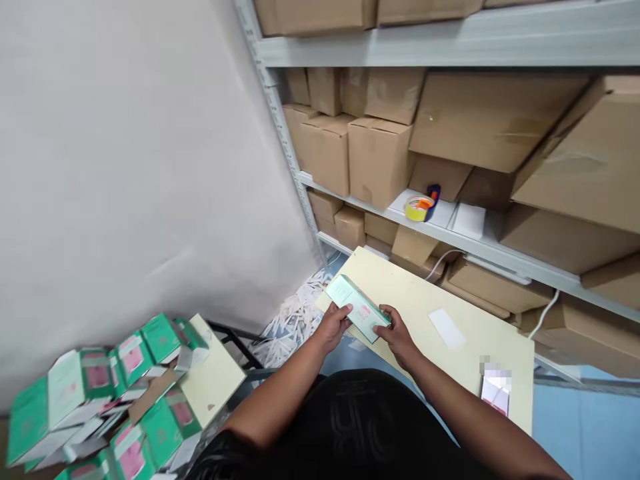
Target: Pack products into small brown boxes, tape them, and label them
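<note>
- The flat green carton [357, 308] is held at both ends, so the work in hand looks like a two-handed grip on a thin, bendy piece. It likely goes best with even pressure from both sides and the fingers close to the edges, so the panel does not crease.
- The left hand [333, 327] pinches the carton's near-left end, thumb on top and fingers curled beneath.
- The right hand [397, 333] pinches the lower-right corner in the same way, with its fingers closed around the edge.
- The carton sits tilted between the hands, just above the near edge of the pale yellow table [400, 293].
- A white slip [447, 328] lies on the table to the right, apart from the hands.
- A heap of green-and-pink cartons [100, 400] lies on a second surface at lower left.
- White strips [295, 320] litter the floor by the wall.
- Behind, the shelves hold cardboard boxes [375, 160] and a tape roll [419, 208].
</note>
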Demonstrator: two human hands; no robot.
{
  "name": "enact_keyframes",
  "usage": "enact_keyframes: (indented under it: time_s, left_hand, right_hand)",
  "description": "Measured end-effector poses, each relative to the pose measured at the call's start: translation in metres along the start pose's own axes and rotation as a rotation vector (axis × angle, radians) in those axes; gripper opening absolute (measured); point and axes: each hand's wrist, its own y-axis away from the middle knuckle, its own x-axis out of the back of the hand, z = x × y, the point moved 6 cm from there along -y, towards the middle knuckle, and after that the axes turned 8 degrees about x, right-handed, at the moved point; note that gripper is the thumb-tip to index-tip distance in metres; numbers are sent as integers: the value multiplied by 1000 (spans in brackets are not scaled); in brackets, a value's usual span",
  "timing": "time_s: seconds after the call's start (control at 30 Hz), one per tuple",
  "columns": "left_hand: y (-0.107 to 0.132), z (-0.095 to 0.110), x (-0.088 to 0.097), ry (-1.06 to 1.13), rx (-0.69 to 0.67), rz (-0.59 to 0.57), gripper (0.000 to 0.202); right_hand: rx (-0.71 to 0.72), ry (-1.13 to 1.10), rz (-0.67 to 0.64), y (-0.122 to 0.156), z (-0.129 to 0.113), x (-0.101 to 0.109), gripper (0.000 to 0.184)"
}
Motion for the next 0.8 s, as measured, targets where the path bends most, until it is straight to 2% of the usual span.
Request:
enact_keyframes:
  time_s: [0.1, 0.13, 0.2, 0.23, 0.3, 0.37, 0.47, 0.6, 0.7, 0.8]
  left_hand:
    - [-31, -24, 2, -115, 205, -83, 63]
    - [-41, -33, 8, -157, 289, -61, 63]
    - [-60, -43, 28, -254, 415, 56, 66]
    - [-68, -44, 39, -323, 436, 133, 66]
    - [-84, -37, 56, -504, 389, 243, 63]
    - [-97, -24, 66, -654, 315, 264, 56]
    - [-113, 2, 67, -842, 196, 136, 41]
    - [-131, 41, 49, -1109, -63, -180, 26]
    - [-145, 61, 38, -1187, -174, -325, 33]
    - [-158, 72, 24, -1248, -279, -450, 50]
  right_hand:
    - [17, 84, 111, -10, 8, 34, 60]
    - [12, 124, 138, -14, 12, 46, 59]
    - [-6, 236, 178, -24, 16, 70, 58]
    - [-14, 314, 192, -29, 17, 79, 57]
    - [-23, 511, 209, -42, 14, 93, 58]
    - [-17, 728, 209, -58, 6, 95, 62]
    - [24, 967, 146, -88, -6, 72, 75]
    - [121, 1119, 13, -132, -11, 16, 90]
    - [164, 1135, -30, -153, -5, -18, 91]
    - [224, 1030, 9, -155, 3, -32, 89]
